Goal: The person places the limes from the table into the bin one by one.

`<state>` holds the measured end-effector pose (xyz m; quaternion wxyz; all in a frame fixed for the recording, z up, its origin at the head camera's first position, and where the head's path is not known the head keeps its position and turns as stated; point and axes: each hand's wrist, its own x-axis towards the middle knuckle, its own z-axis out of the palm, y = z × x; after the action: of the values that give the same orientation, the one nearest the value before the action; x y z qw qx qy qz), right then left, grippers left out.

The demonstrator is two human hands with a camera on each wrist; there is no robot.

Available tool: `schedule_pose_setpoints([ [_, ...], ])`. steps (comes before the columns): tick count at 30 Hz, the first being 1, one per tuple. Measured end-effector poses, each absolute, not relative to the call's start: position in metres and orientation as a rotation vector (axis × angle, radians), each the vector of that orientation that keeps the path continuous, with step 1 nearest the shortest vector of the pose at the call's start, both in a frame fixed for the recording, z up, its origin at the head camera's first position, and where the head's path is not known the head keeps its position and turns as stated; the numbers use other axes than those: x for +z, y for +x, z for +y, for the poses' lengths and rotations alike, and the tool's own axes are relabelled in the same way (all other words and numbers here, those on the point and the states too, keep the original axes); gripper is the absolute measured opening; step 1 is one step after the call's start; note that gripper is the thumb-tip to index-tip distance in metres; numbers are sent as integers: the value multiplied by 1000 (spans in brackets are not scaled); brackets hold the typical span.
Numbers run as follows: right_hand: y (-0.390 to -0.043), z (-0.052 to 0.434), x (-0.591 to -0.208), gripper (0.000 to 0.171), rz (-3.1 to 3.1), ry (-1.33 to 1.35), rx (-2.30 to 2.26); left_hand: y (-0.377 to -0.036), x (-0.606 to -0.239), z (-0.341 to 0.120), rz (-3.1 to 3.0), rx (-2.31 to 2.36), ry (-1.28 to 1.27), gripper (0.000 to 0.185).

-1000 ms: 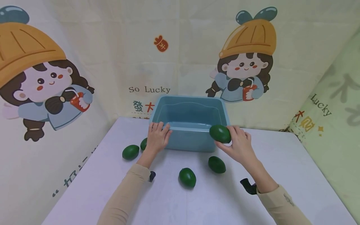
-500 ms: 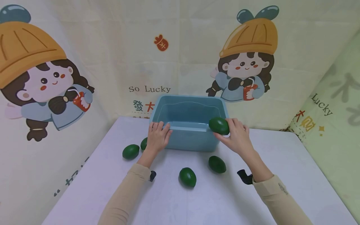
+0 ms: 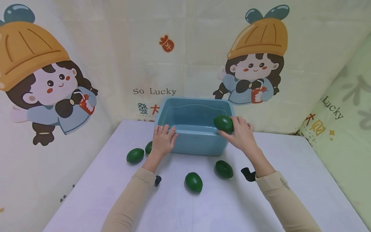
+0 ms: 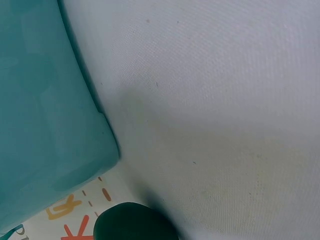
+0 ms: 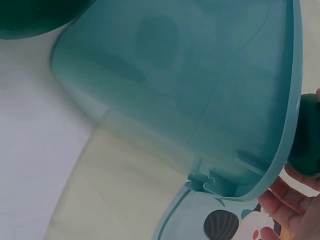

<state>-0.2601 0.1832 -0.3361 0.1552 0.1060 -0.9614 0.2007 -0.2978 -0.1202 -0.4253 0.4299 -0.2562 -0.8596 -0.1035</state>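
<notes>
A blue plastic tub (image 3: 197, 145) stands on the white table (image 3: 185, 206) near the wall. My left hand (image 3: 163, 141) grips the tub's near left rim, fingers curled over the edge. My right hand (image 3: 241, 134) holds a green avocado (image 3: 223, 124) above the tub's right front corner. In the right wrist view the avocado (image 5: 306, 136) shows just past the tub rim (image 5: 290, 115), with my fingertips (image 5: 280, 200) under it. The left wrist view shows the tub wall (image 4: 45, 115) and a dark avocado (image 4: 132, 222) beside it.
Loose avocados lie on the table: one at the left (image 3: 135, 155), one partly hidden behind my left hand (image 3: 148, 147), and two in front of the tub (image 3: 193, 182) (image 3: 224, 169). A cartoon-printed cloth backdrop (image 3: 162, 58) closes in the back and sides.
My right hand has carried the avocado up and leftward, from beside the tub's front right corner to over its rim. The left hand stayed on the rim.
</notes>
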Motion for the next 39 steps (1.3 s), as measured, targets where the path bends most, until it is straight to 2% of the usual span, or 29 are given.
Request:
schedule_pose_setpoints([
  [18,-289,170,-332,72,-2833,311,559,-299,-423,-120,-2146,-245,-631,42],
  [39,-303,167,-340,76,-2911,249,573,-297,-423,-120,-2167,-251,-627,44],
])
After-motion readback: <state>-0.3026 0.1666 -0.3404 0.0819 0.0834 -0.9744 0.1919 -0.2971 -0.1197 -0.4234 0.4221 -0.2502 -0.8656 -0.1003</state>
